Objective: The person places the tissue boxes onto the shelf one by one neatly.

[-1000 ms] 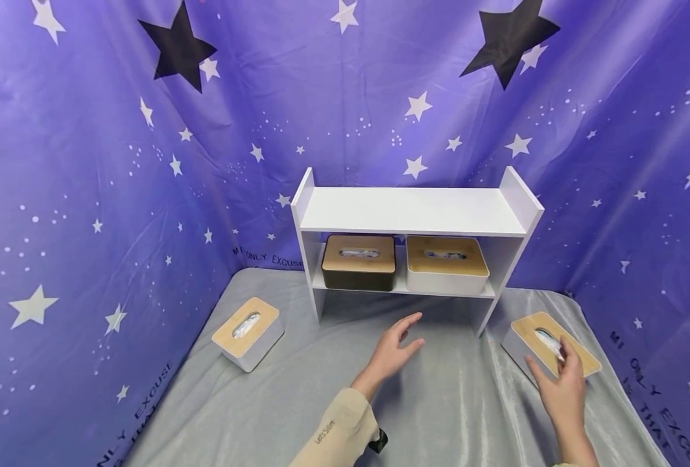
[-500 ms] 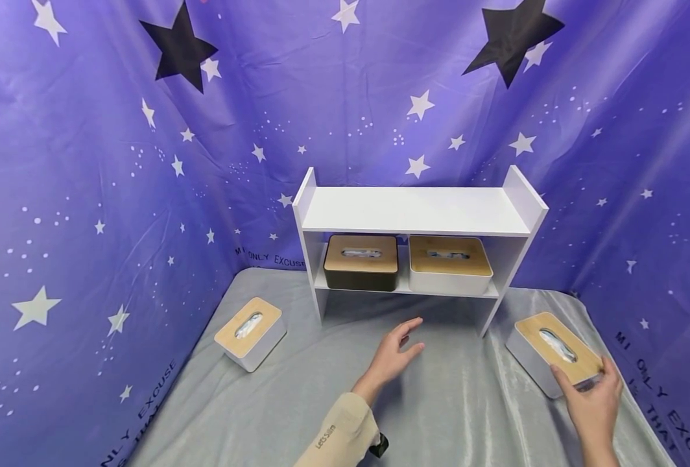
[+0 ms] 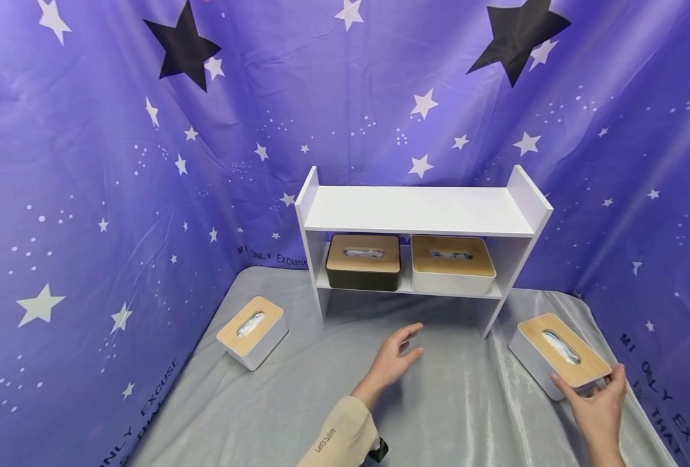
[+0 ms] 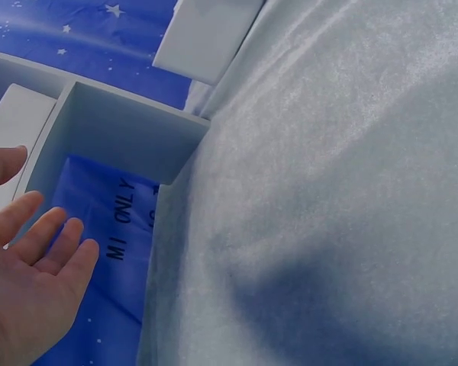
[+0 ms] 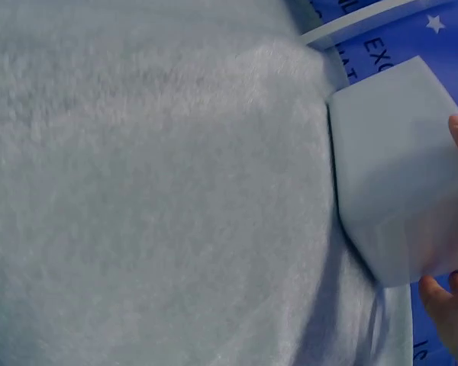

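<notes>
Nearest, the right hand [image 3: 598, 405] grips the near end of a white tissue box [image 3: 558, 357] resting on the grey cloth [image 3: 298, 402]; the wrist view shows fingers [image 5: 446, 301] curled around its side. The left hand [image 3: 393, 360] hovers open, holding nothing. Beyond stands the white shelf [image 3: 421, 211], whose underside only the left wrist view shows.

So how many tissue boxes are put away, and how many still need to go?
Two look done: the black box and a white box sit on the shelf's lower level. In hand: the right hand grips the near end of the right-side box. The left hand hovers open. Left: the left-side box on the grey cloth, untouched.
</notes>
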The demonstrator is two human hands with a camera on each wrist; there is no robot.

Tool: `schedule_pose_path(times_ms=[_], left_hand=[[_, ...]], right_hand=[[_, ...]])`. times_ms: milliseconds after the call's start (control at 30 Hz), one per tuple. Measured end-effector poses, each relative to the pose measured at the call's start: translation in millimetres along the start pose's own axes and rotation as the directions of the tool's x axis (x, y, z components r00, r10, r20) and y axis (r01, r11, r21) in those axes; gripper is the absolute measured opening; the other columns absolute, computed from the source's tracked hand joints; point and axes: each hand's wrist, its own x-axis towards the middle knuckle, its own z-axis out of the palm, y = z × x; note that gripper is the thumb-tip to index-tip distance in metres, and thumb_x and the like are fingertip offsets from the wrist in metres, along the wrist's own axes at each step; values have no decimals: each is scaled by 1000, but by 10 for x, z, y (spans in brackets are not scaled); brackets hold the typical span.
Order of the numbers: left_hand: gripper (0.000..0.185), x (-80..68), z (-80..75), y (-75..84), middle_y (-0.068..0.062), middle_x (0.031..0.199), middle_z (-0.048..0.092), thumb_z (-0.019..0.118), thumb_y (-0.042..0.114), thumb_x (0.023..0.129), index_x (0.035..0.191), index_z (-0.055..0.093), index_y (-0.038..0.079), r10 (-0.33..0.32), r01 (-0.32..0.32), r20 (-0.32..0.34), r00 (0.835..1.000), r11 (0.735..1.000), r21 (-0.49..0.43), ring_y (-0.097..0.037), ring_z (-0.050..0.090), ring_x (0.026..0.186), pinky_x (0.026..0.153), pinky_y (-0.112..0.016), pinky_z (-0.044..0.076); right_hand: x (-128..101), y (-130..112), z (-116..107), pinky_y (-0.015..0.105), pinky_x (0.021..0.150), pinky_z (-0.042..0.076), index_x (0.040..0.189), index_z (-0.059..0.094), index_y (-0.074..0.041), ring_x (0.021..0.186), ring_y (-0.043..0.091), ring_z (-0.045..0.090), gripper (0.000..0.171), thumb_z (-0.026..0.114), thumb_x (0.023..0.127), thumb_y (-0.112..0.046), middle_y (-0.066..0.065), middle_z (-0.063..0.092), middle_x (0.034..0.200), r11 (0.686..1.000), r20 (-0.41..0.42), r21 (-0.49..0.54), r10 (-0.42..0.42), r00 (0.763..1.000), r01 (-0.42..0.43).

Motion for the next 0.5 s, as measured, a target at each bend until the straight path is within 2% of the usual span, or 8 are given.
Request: schedule_pose_path(times_ms=[67, 167, 333, 500], left_hand=[[45, -5, 7, 2, -16, 143, 58, 64, 8, 95, 138, 56, 1, 9, -9, 4, 1000, 1000, -4, -35, 55, 131, 109, -45, 50], [44, -10, 19, 12, -17, 142, 58, 64, 7, 95, 138, 56, 0, 15, -15, 13, 1000, 1000, -6, -35, 55, 131, 109, -46, 50], [44, -19, 39, 23, -16, 141, 59, 64, 10, 95, 138, 56, 1, -7, 6, 23, 1000, 1000, 11, -31, 56, 131, 110, -42, 50], [43, -24, 60, 11, -17, 139, 60, 63, 11, 96, 137, 57, 0, -19, 18, 36, 999, 1000, 14, -30, 57, 131, 110, -42, 50]], right_hand=[[18, 30, -1, 47, 127, 19, 161, -7, -17, 153, 38, 13, 115, 77, 82, -7, 19, 3, 166, 1000, -16, 3, 7, 1000, -7], [28, 67, -8, 35, 126, 24, 161, -1, -23, 153, 30, 17, 115, 79, 81, -7, 14, 6, 166, 1000, -33, 8, 21, 999, -20], [11, 112, -25, 13, 117, 30, 161, 6, -26, 151, 18, 21, 112, 79, 80, -4, 12, 12, 165, 1000, -38, 23, 9, 999, -8], [-1, 154, -48, 9, 113, 32, 160, 11, -27, 147, 7, 24, 109, 78, 80, 3, 4, 18, 165, 996, -5, 83, 18, 1000, -17]])
